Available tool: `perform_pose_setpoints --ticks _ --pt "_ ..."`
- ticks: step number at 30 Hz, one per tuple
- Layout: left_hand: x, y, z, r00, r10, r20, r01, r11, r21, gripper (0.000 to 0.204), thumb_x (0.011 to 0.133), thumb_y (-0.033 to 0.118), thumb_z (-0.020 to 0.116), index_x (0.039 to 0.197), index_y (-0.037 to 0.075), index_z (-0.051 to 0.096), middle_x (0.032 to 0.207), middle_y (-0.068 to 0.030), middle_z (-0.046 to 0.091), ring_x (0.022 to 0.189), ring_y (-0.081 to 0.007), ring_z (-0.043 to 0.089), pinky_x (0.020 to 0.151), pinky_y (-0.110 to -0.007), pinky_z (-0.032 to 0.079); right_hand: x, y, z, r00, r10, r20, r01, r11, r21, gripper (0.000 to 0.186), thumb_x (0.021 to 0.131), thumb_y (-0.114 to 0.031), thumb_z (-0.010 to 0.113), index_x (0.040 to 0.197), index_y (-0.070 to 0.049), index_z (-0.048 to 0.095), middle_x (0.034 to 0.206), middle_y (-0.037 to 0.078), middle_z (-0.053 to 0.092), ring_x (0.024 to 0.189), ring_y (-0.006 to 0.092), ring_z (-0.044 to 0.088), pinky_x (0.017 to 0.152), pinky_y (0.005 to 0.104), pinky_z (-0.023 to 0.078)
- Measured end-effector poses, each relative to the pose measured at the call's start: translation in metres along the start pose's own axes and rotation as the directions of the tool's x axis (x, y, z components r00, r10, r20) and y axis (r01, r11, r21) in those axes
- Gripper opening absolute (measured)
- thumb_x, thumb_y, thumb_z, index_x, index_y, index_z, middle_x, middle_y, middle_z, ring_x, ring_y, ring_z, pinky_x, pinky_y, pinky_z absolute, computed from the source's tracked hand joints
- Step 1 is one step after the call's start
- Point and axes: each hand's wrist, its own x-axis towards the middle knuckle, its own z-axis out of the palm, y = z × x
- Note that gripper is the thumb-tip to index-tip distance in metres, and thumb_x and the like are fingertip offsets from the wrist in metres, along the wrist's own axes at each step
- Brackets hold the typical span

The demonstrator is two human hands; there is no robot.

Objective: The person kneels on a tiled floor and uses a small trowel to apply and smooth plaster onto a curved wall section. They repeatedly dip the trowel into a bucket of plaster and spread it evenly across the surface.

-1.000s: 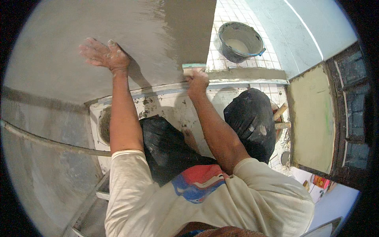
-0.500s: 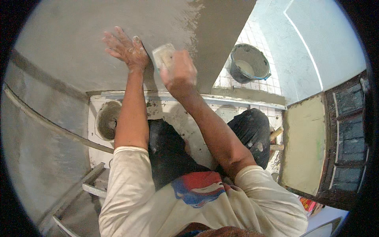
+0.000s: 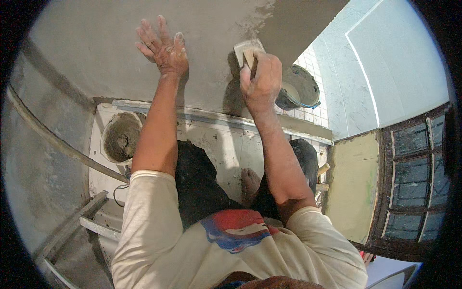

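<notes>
My right hand (image 3: 263, 79) is wrapped around the wooden handle of a small plastering trowel (image 3: 241, 51) with a pale, rectangular blade. The blade is at the grey plastered wall (image 3: 202, 29), close to the ragged edge where smooth plaster meets a darker, damp-looking strip (image 3: 293, 24). To its left, my left hand (image 3: 168, 54) is open with fingers spread before the same wall, its fingertips whitened. Whether that palm touches the wall I cannot tell. Beside my left forearm stands a pale bucket (image 3: 107, 144) with grey mortar (image 3: 122, 135) in it.
A dark bucket (image 3: 308, 79) stands on white tiles beyond the wall's right edge. A long straight bar (image 3: 192, 113) runs along the wall's foot. At left are a curved pole (image 3: 53, 137) and a metal frame (image 3: 77, 216). A dark-framed window panel (image 3: 409, 183) is at right.
My right hand has moved right with the trowel, toward the darker strip. My left hand appears slightly higher and farther right, still spread. The view has shifted, showing more of the mortar bucket.
</notes>
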Motion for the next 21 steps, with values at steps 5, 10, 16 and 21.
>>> perform_pose_setpoints --ticks 5,10,16,21 --pt "-0.004 0.008 0.011 1.000 -0.003 -0.028 0.002 0.999 -0.042 0.082 0.108 0.043 0.054 0.177 0.022 0.015 0.182 -0.0196 -0.002 0.167 -0.0458 -0.008 0.126 -0.073 -0.009 -0.054 0.000 0.002 0.907 -0.043 0.418 0.012 0.997 0.077 0.037 0.077 -0.010 0.078 0.112 -0.006 0.067 0.110 0.019 0.065 0.099 0.0404 0.065 0.083 0.0515 0.056" --pt "-0.001 0.005 0.002 0.999 0.014 -0.035 -0.015 0.999 -0.032 0.082 0.108 0.044 0.055 0.177 0.023 0.015 0.183 -0.0187 -0.003 0.167 -0.0457 -0.007 0.126 -0.073 -0.006 -0.008 0.006 -0.020 1.000 -0.002 0.013 0.002 0.999 -0.044 0.034 0.079 -0.010 0.077 0.111 -0.003 0.067 0.105 0.020 0.064 0.097 0.0426 0.064 0.084 0.0545 0.054" --pt "-0.006 0.007 0.011 0.997 0.044 -0.065 -0.045 0.999 -0.029 0.081 0.110 0.043 0.054 0.177 0.025 0.013 0.183 -0.0187 -0.003 0.167 -0.0463 -0.006 0.125 -0.074 -0.006 -0.031 0.008 0.010 0.969 -0.117 0.218 0.114 0.993 0.025 0.035 0.075 -0.013 0.080 0.106 -0.003 0.066 0.102 0.019 0.063 0.098 0.0411 0.064 0.085 0.0532 0.055" --pt "0.002 -0.002 0.007 0.994 0.050 -0.099 -0.053 0.998 -0.029 0.079 0.108 0.037 0.057 0.176 0.021 0.020 0.183 -0.0208 0.001 0.167 -0.0471 -0.002 0.126 -0.073 -0.004 -0.021 0.003 -0.009 0.985 -0.117 0.125 0.117 0.993 0.003 0.032 0.077 -0.006 0.078 0.107 -0.005 0.066 0.095 0.020 0.058 0.090 0.0413 0.061 0.077 0.0534 0.051"
